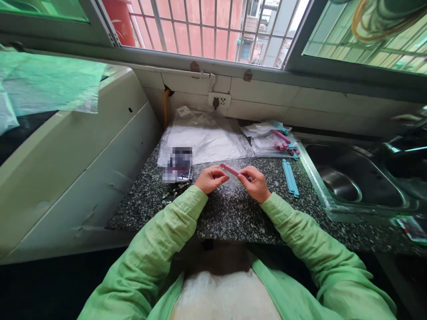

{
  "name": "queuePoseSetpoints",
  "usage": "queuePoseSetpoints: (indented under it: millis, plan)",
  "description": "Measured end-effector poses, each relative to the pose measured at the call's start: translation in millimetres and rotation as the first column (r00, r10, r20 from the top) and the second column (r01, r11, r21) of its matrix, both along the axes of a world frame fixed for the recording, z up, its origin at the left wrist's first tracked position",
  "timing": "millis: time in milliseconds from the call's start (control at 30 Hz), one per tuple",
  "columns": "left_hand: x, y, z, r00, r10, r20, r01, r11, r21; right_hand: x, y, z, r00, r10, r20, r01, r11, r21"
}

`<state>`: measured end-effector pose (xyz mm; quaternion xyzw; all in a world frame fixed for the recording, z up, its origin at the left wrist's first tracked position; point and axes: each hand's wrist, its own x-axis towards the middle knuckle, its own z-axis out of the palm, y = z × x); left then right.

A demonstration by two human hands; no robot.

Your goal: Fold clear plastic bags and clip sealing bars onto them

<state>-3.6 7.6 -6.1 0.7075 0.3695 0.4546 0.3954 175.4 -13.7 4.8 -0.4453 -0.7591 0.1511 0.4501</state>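
Surface: speckled dark granite countertop [233, 218], running from a pale appliance side at left to the sink at right.
Rear centre: flat stack of clear plastic bags [207, 138], touching the tiled back wall.
Rear right: smaller pile of bags with pink and blue clips [273, 140] on top.
Right, near sink rim: two blue clips [291, 178] lying side by side.
Left: blurred small item [177, 165], possibly a phone.
Inset: steel sink [353, 178].
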Motion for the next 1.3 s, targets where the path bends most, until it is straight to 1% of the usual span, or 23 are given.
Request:
queuePoseSetpoints:
  millis: [133, 333, 500, 700, 900, 1000, 1067, 1133, 1200, 1233, 1300]
  plan:
    - [0.3, 1.1, -0.5, 0.999, 0.009, -0.051, -0.008, 1.000, 0.014, 0.5, -0.5, 1.5, 1.000, -0.027, 0.011, 0.026, 1.000, 0.013]
    - [2.7, 1.2, -0.9, 0.997, 0.008, -0.076, -0.006, 1.000, 0.019, -0.4, -0.1, 1.5, 0.996, -0.084, 0.022, 0.083, 0.995, 0.058]
    - [2.8, -0.2, -1.4, 0.993, -0.051, -0.105, 0.051, 0.999, -0.002, 1.0, 1.8, 1.5, 0.997, -0.058, 0.047, 0.055, 0.996, 0.065]
    - [2.4, 0.1, -5.0, 0.978, -0.071, -0.195, 0.074, 0.997, 0.009, 2.0, 2.6, 0.0, 0.998, -0.047, 0.044, 0.044, 0.997, 0.069]
    - [3.2, 1.7, -7.7, 0.975, -0.097, -0.197, 0.102, 0.995, 0.012, 3.6, 4.1, 0.4, 0.996, -0.074, 0.052, 0.069, 0.994, 0.082]
    - [3.4, 1.1, -7.7, 0.973, -0.114, -0.200, 0.113, 0.993, -0.015, 5.3, 5.4, 0.8, 0.997, -0.054, 0.059, 0.049, 0.996, 0.072]
    - [3.0, 0.4, -6.5, 0.976, -0.091, -0.197, 0.086, 0.996, -0.035, 6.3, 6.1, 1.2, 0.998, -0.028, 0.055, 0.025, 0.998, 0.057]
    - [2.4, -0.2, -4.0, 0.988, -0.019, -0.156, 0.012, 0.999, -0.044, 6.7, 6.3, 1.9, 0.999, 0.005, 0.054, -0.007, 0.999, 0.040]
    - [1.6, -0.7, -0.3, 0.996, 0.059, -0.073, -0.063, 0.997, -0.053, 6.3, 5.9, 2.9, 0.996, 0.055, 0.066, -0.056, 0.998, 0.020]
    - [1.3, -0.9, 1.8, 0.996, 0.079, -0.029, -0.081, 0.995, -0.061, 5.8, 5.4, 3.4, 0.994, 0.084, 0.074, -0.085, 0.996, 0.007]
    - [0.7, -1.3, 5.8, 0.996, 0.080, 0.035, -0.077, 0.994, -0.081, 4.9, 4.4, 4.2, 0.988, 0.130, 0.084, -0.128, 0.991, -0.024]
